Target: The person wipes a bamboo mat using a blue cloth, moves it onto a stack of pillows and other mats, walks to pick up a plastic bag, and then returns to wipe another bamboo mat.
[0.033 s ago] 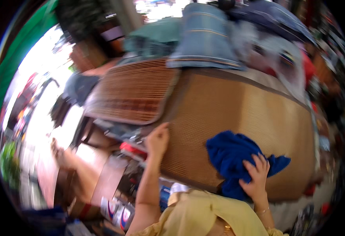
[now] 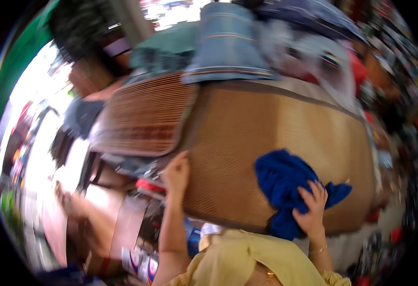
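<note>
A tan woven mat (image 2: 228,143) with a dark brown border lies spread in front of me. My left hand (image 2: 176,174) is closed at the mat's left edge, its fingers pinched on the border. On the near right part of the mat, my right hand (image 2: 312,209) presses on a bunched deep-blue cloth (image 2: 285,178), fingers curled over its right side. The cloth hides the mat's surface under it. A brown slatted mat (image 2: 144,119) lies against the far left side of the woven one.
Beyond the mat's far edge lie a light-blue denim-look pillow (image 2: 230,45), a green cloth bundle (image 2: 166,45) and a clear plastic bag (image 2: 330,66). Cardboard (image 2: 99,214) and blue-white containers (image 2: 140,264) stand low on the left. Clutter crowds the right side.
My right hand and the blue cloth have slid to the right across the mat. My left hand stays at the mat's left edge. The whole view has shifted a little.
</note>
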{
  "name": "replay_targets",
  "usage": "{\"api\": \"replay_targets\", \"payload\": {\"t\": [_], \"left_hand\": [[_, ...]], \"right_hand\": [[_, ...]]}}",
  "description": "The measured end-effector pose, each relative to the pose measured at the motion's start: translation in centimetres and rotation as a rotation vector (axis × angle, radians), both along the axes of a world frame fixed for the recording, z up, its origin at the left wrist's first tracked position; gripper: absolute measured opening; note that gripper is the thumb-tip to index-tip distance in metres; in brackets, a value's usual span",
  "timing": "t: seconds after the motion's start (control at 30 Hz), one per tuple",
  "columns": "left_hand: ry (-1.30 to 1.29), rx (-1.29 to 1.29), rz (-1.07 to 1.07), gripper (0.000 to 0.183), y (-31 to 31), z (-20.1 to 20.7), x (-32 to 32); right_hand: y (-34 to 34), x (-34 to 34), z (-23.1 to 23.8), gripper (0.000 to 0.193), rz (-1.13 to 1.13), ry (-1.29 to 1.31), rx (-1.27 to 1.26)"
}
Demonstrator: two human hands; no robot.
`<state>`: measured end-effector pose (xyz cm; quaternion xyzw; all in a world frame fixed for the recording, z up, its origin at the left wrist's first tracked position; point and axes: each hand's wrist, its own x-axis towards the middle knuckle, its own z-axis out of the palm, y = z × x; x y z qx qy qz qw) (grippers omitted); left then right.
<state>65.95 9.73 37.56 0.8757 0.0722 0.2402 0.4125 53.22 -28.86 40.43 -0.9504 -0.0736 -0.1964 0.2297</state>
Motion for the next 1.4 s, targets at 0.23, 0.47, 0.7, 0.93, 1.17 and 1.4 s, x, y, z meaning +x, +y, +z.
{"api": "replay_targets", "payload": {"t": [0.23, 0.47, 0.7, 0.93, 1.17, 1.4], "left_hand": [[-0.056, 0.181, -0.039, 0.027, 1.6, -1.7, -0.2], [0.039, 0.244, -0.065, 0.033, 3.4, -2.9, 0.1], [-0.243, 0.284, -0.073, 0.020, -1.6, 1.2, -1.5], [-0.262, 0.282, -0.085, 0.018, -1.3, 1.7, -1.9], [-0.169, 0.445, -0.132, 0.024, -2.2, 3.2, -0.8], [0.243, 0.721, -0.516, 0.047, -9.2, 4.8, 0.0]], "right_hand": [[-19.0, -5.5, -4.3, 0.056, -0.743, -0.148, 0.088], [-14.0, -6.8, -4.2, 0.056, -0.780, -0.196, 0.081], [-0.6, -6.1, -4.0, 0.065, -0.094, -0.274, -0.003], [-7.9, -4.4, -1.9, 0.068, -0.273, -0.220, -0.035], [-11.3, 5.6, -1.7, 0.055, -0.279, -0.078, -0.072], [-2.5, 10.8, -1.5, 0.052, -0.200, 0.004, 0.040]]}}
